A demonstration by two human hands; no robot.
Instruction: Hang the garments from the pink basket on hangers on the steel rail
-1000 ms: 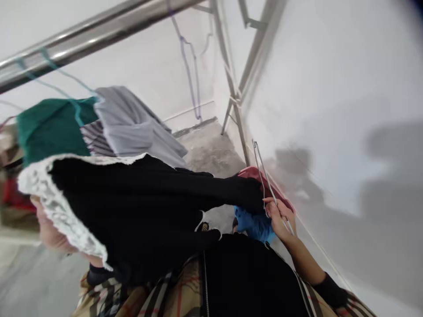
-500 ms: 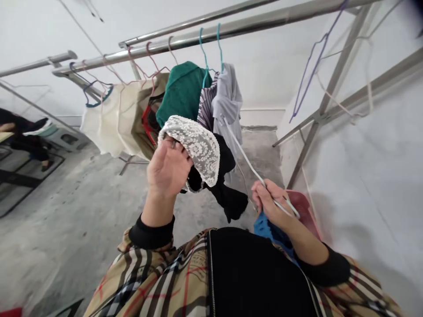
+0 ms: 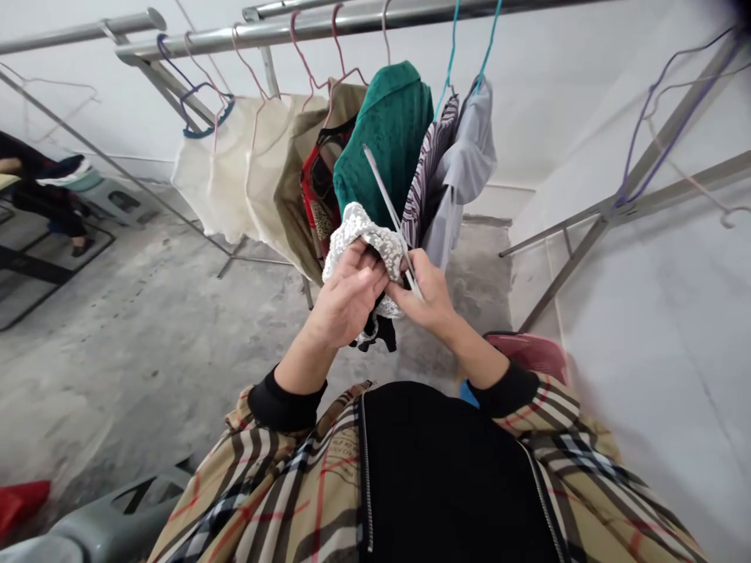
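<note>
And in comes the right hand [image 3: 429,293], across from beside the pink basin [image 3: 531,353] to meet the left hand [image 3: 346,303], bringing the white hanger [image 3: 382,184] with it! The black garment [image 3: 385,335] with the lace collar [image 3: 342,238] is now mid-frame, between both hands. The left grip has the collar, fingers curled in at the neckline, apparently so the opening stays bunched up and the dark cloth drops below. The right grip is closed around the hanger, fingertips up against the lace, seemingly keeping wire and neckline together; the hanger's free end slants to the upper left. Both forearms reach up from the bottom of the frame, left palm turned upward. Just beyond, the green garment [image 3: 384,125] and striped garment [image 3: 430,176] hang below the metal rail [image 3: 205,41] along the top.
</note>
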